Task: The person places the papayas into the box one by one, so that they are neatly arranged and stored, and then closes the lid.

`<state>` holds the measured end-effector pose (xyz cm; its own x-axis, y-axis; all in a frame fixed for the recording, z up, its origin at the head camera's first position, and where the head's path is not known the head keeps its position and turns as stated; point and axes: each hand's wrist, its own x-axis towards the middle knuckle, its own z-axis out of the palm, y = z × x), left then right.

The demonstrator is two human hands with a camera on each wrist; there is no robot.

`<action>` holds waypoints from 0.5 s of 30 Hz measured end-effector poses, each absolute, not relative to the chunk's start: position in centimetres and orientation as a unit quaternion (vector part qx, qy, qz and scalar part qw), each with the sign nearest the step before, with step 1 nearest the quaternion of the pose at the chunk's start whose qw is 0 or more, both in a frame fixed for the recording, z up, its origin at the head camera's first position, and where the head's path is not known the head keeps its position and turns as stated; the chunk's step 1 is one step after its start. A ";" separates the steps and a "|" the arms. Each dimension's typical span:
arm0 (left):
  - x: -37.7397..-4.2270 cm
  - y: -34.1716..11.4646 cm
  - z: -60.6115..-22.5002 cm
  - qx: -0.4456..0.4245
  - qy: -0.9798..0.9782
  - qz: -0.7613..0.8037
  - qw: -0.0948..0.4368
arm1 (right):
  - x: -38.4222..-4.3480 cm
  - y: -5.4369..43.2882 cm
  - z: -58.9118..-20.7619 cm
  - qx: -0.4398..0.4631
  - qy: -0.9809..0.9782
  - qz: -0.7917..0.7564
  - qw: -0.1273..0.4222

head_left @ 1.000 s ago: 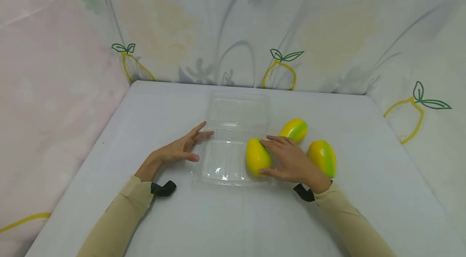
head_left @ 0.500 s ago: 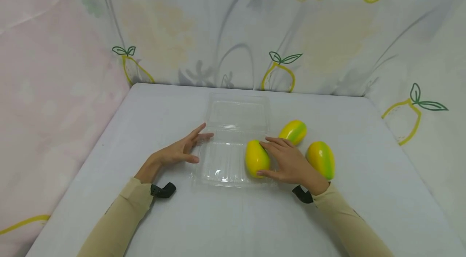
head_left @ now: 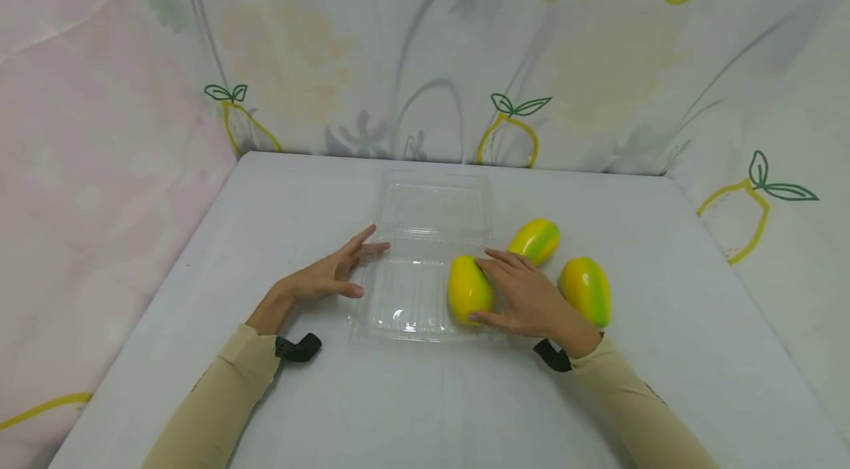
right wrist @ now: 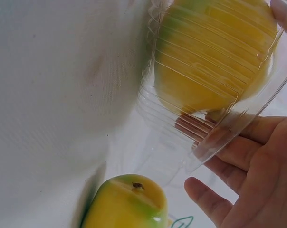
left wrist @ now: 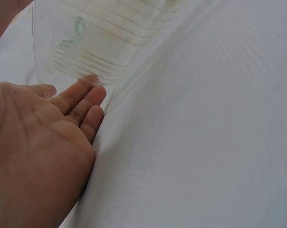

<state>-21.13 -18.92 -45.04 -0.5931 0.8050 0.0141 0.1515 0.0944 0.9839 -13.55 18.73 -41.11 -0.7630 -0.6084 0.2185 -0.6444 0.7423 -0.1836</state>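
Observation:
A clear plastic clamshell container [head_left: 406,292] lies opened flat, its lid [head_left: 434,205] folded toward the back. Inside its right part rests a yellow-green mango [head_left: 467,292], seen through the ribbed wall in the right wrist view. My right hand [head_left: 531,296] grips this mango from the right, thumb at its near end and fingers at its far end. At the container's left edge, my left hand [head_left: 328,273] has its fingers spread; the left wrist view shows its fingertips [left wrist: 98,92] right at the ribbed wall.
Two more mangoes lie on the white table [head_left: 398,410] to the right: one mango [head_left: 536,240] behind my right hand, another mango [head_left: 586,292] beside its wrist. A lemon-printed cloth [head_left: 372,49] rises along the table's back edge.
The view has tilted slightly. Both hands, the container and the mangoes keep the same places relative to each other.

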 end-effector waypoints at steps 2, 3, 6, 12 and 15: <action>-21.2 -18.9 -45.0 0.353 0.683 0.573 0.284 | -13.5 18.7 -41.1 0.337 -0.930 0.127 0.072; -21.2 -18.9 -45.0 0.354 0.683 0.572 0.284 | -13.5 18.7 -41.0 0.337 -0.930 0.127 0.072; -21.2 -18.9 -45.0 0.358 0.686 0.568 0.280 | -13.5 18.7 -41.0 0.338 -0.930 0.127 0.072; -21.2 -18.9 -45.0 0.362 0.689 0.563 0.277 | -13.5 18.8 -41.0 0.336 -0.931 0.127 0.068; -21.2 -18.9 -45.2 0.366 0.693 0.558 0.273 | -13.5 18.8 -41.0 0.335 -0.931 0.129 0.067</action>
